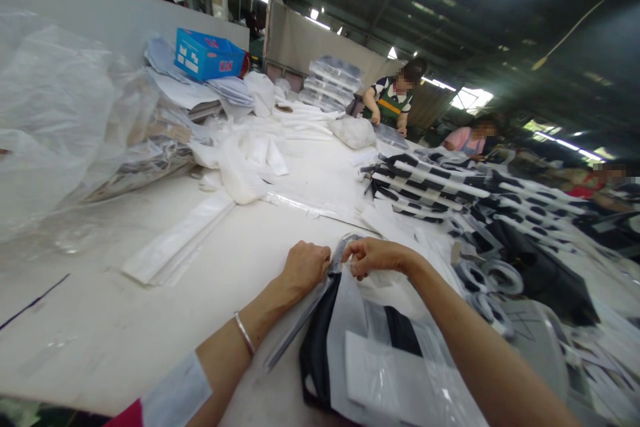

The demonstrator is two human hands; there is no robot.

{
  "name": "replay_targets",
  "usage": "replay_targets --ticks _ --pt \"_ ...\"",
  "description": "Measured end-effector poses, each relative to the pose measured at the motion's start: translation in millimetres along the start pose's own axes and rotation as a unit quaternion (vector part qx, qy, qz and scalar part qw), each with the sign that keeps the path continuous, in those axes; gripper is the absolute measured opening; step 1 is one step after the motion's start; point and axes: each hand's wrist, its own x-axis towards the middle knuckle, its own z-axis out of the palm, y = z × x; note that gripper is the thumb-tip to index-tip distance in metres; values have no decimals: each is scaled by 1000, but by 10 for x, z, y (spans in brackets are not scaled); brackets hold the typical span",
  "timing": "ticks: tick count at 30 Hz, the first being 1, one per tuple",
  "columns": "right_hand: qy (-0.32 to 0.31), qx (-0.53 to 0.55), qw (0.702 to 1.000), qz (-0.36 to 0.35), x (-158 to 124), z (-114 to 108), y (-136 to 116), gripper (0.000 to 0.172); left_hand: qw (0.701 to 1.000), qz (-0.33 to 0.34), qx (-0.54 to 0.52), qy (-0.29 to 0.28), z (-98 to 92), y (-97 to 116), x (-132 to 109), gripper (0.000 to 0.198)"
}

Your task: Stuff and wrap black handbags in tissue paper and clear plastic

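A black bag (317,340) with white paper or foam wrapping lies on the table in front of me, partly inside a clear plastic bag (443,373). My left hand (306,268) is closed at the far end of the black bag, its fingers gripping the edge of the plastic. Just to its right, my right hand (369,256) pinches the gathered plastic, fingers curled. A white sheet (380,373) lies over the near part of the black bag. What sits beneath my left fingers is partly hidden.
White foam strips (175,240) lie to the left, below a heap of clear plastic (55,107). A blue box (210,55) stands at the back. Wrapped black bags (430,187) are stacked at the right, near tape rolls (503,277). A co-worker (393,97) works across the table.
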Motion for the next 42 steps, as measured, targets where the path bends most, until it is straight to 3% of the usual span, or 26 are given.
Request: replay_targets --ticks 4,9,12,18,20,22,25,27,29,31,36,42 --pt "57 -87 994 17 -43 -4 144 38 999 -3 -39 14 -42 -8 -6 15" --pt "198 -143 969 45 -61 128 308 13 987 -11 -157 29 -50 -36 20 9" --pt "216 -115 968 49 -132 184 284 4 968 -10 -252 2 -41 -71 54 5" --pt "212 5 976 42 -273 303 234 15 926 -24 -376 4 -15 -125 92 12" --pt "216 -40 975 38 -249 360 263 26 919 -35 -394 4 2 -138 102 13" --pt "256 -149 955 26 -199 423 287 31 915 -50 -399 -5 18 -148 108 14" --pt "312 -282 907 24 -119 524 288 24 917 -73 -392 -19 24 -149 99 16" --pt "314 -303 899 32 -80 575 281 16 919 -83 -385 -25 13 -142 89 17" --pt "304 -291 907 34 -62 593 290 6 921 -91 -378 -27 -4 -133 81 18" --pt "295 -269 916 35 -72 570 320 9 923 -95 -372 -30 -17 -126 76 17" --pt "291 -69 954 31 -160 395 390 6 921 -90 -376 -45 -1 -105 67 21" --pt "313 141 939 -36 -48 366 330 28 912 -78 -402 -9 63 -99 91 22"
